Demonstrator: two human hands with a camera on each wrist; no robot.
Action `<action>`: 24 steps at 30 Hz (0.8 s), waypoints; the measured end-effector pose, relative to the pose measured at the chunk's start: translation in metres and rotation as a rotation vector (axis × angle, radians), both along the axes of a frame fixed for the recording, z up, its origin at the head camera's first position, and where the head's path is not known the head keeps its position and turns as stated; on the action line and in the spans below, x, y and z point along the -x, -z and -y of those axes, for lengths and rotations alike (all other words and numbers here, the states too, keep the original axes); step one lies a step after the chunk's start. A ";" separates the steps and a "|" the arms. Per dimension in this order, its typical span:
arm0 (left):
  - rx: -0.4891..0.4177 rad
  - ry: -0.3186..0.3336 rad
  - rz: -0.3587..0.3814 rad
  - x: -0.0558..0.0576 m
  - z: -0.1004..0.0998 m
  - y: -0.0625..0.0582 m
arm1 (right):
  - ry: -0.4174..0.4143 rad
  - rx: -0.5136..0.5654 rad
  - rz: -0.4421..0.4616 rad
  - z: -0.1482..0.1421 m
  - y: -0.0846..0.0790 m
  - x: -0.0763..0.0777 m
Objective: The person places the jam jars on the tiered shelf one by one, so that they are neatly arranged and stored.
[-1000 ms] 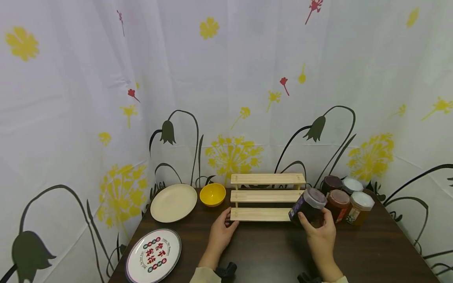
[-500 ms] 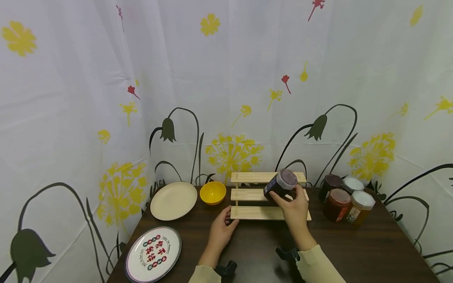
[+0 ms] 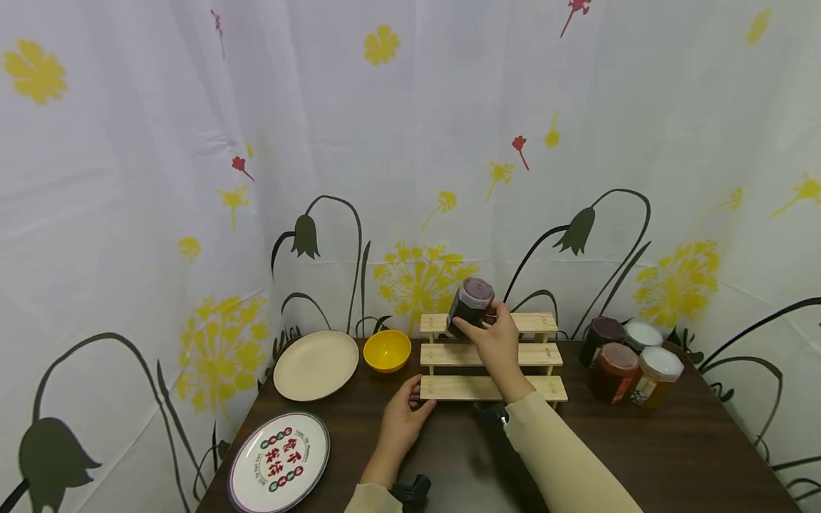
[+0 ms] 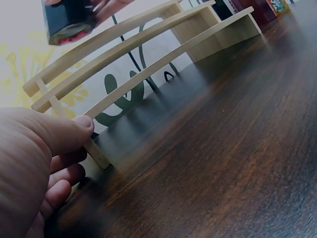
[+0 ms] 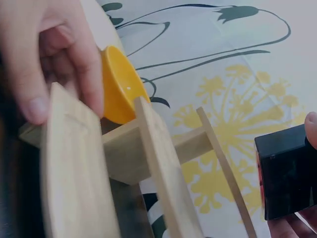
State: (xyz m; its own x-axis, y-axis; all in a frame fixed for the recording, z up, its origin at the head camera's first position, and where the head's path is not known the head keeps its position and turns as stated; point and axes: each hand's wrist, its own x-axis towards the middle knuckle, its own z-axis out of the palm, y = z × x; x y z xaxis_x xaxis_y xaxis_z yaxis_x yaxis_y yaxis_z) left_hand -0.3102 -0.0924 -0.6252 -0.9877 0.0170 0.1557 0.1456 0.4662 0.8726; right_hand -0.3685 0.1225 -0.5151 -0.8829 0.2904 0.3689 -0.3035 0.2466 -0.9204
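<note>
My right hand [image 3: 497, 345] grips a dark jar [image 3: 470, 305] with a purplish lid, tilted above the top tier of a three-tier wooden rack [image 3: 491, 355]. In the right wrist view the jar's black side [image 5: 287, 168] shows apart from the rack's slats, with fingertips at its edges. My left hand [image 3: 400, 420] holds the left end of the rack's lowest tier. The left wrist view shows its thumb on the front slat [image 4: 148, 72] and the other fingers curled below, by the rack's leg.
At the right stand several jars, among them a red one [image 3: 613, 372] and an amber one with a white lid [image 3: 657, 376]. A yellow bowl [image 3: 387, 351], a cream plate [image 3: 316, 366] and a white printed plate [image 3: 279, 462] are at the left. A patterned curtain [image 3: 410, 178] hangs behind the dark table [image 3: 699, 456].
My right hand has carried the dark jar left and up, from beside the other jars to above the rack's top tier. The left hand stays at the rack's left end.
</note>
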 end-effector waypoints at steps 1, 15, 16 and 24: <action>0.000 0.000 0.001 0.000 -0.001 0.000 | -0.002 -0.005 0.001 0.001 -0.002 0.003; 0.003 0.005 0.007 -0.002 -0.002 0.000 | -0.136 -0.076 0.114 0.005 0.008 0.013; 0.003 0.002 0.008 -0.002 -0.001 0.000 | -0.145 -0.077 0.126 0.006 0.008 0.014; 0.002 0.009 0.003 -0.001 0.000 -0.001 | -0.121 -0.152 0.187 0.009 0.002 0.019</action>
State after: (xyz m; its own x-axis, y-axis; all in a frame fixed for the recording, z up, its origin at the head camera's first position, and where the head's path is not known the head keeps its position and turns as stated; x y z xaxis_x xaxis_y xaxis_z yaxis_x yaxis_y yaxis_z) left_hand -0.3097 -0.0924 -0.6245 -0.9879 0.0265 0.1525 0.1472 0.4662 0.8723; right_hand -0.3875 0.1134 -0.5169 -0.9649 0.1319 0.2270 -0.1671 0.3584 -0.9185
